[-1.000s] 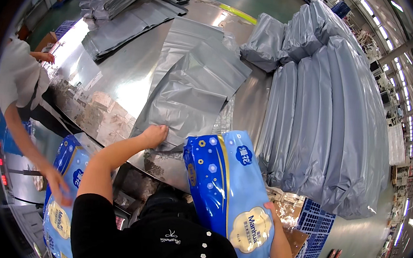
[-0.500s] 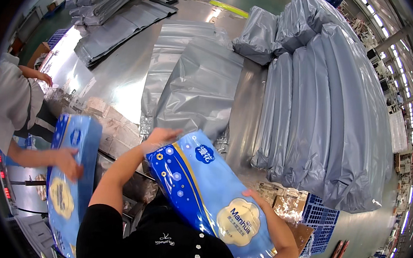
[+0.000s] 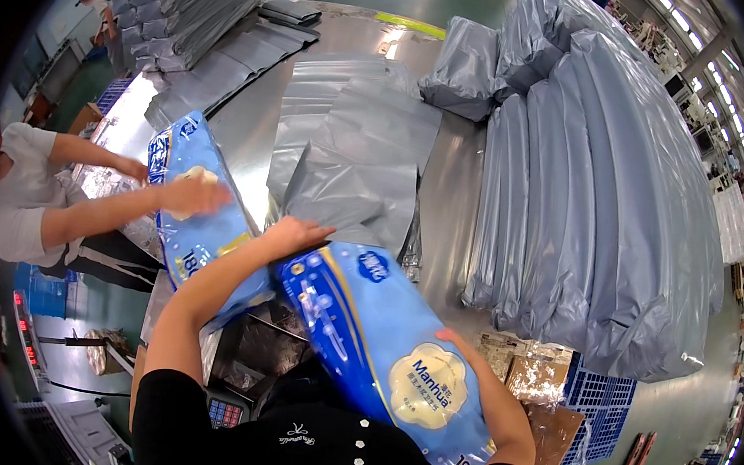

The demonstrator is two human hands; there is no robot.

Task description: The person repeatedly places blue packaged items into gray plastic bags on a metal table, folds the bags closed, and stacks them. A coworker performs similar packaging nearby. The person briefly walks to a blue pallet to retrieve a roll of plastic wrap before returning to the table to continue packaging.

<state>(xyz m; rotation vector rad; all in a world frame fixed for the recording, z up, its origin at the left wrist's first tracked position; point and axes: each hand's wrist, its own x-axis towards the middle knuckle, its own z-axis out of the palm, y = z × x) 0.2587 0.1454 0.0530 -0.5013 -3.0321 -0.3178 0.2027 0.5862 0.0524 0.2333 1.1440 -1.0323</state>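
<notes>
Both hands clamped the long blue plastic-wrapped pack (image 3: 380, 347) at lower centre, left hand (image 3: 298, 231) on top, right hand (image 3: 459, 344) alongside, not yet in the flat grey plastic mailer bag (image 3: 359, 179) on the steel counter (image 3: 449, 195).

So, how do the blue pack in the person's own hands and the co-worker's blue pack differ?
The near blue pack lies slanted across the person's front, between left hand and right hand. The far blue pack rests at the metal table edge under a co-worker's hand. The near one looks larger, being closer. Both are blue with a cream emblem.
</notes>
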